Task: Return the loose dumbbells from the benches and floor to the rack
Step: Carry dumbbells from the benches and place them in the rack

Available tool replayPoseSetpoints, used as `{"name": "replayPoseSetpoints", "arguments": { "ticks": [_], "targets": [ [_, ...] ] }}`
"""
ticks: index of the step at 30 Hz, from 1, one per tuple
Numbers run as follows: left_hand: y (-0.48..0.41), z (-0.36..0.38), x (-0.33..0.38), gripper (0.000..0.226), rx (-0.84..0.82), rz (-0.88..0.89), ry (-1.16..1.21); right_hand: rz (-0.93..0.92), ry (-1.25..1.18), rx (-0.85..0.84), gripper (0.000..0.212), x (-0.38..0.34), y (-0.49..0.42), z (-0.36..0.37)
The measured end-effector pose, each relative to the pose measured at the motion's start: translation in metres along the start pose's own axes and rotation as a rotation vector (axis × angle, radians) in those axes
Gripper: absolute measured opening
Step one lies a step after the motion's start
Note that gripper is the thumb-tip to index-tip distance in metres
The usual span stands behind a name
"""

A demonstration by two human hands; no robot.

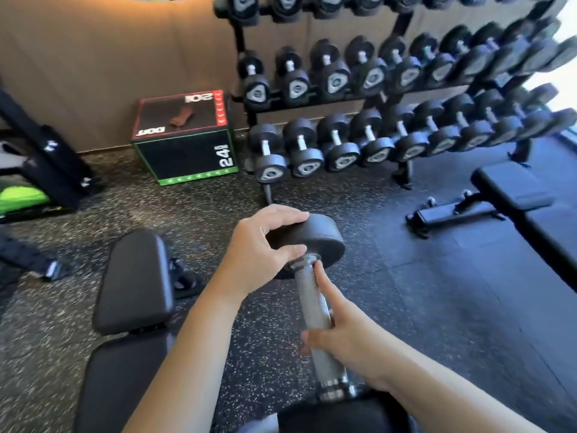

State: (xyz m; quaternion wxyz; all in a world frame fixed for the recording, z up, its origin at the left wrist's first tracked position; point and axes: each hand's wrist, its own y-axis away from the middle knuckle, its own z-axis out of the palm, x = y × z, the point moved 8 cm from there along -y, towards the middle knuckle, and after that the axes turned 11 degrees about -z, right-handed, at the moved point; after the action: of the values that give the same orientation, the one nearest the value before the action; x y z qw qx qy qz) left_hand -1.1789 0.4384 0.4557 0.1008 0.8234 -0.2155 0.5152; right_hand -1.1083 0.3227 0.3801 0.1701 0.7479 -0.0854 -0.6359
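Black rubber-headed, steel-handled dumbbell (308, 295) is clamped in my grips, left grip (262, 248) on its far head, right grip (346, 335) on the handle, long axis aimed ahead toward the black steel rack (238, 39).

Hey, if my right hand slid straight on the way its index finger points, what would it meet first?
The far head of the dumbbell it holds. The right hand lays its index finger along the handle, tip nearly at the collar, where the left hand grips that head.
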Motion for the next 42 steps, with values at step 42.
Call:
{"name": "replayPoseSetpoints", "arguments": {
  "ticks": [42],
  "targets": [
    [-0.569,0.454,0.146,0.044,-0.764,0.241,0.066,0.202,-0.358,0.821,0.099,0.04,-0.21,-0.591]
  ]
}}
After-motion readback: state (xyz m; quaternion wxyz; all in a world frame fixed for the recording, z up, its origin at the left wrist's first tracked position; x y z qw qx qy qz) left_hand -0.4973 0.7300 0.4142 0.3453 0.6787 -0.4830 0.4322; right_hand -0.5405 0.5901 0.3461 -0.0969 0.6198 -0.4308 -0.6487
